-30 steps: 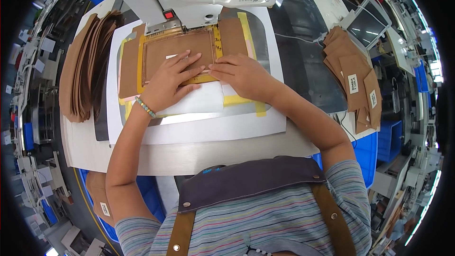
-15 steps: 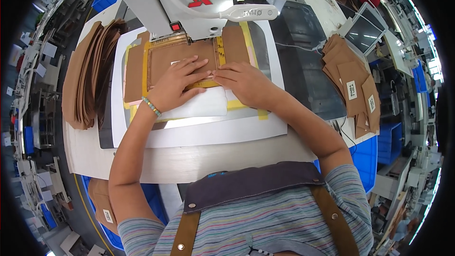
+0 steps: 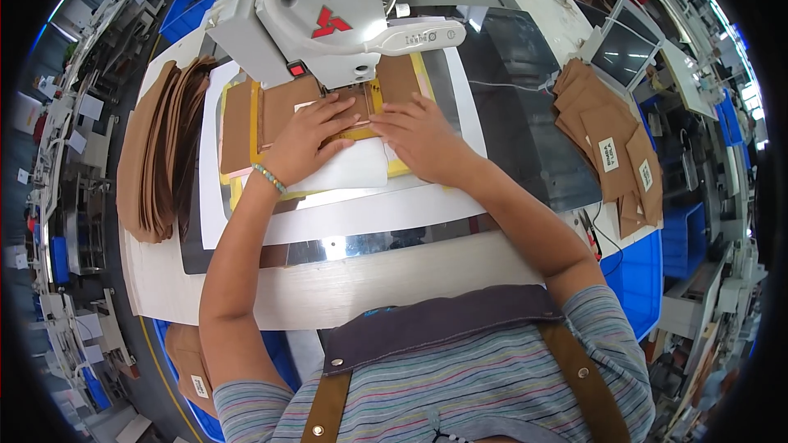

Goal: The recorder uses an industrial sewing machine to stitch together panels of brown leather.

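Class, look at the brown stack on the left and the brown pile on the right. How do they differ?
The left stack is bunched tightly, its long edges side by side, while the right pile is loosely fanned.
The right pile shows white labels; none is visible on the left stack.
The left stack looks longer and narrower; the right pile spreads unevenly.
Both consist of layered brown pieces.

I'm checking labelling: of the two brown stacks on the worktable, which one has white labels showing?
The stack on the person's right, beside the screen: white labels show on it, while the left stack shows none.
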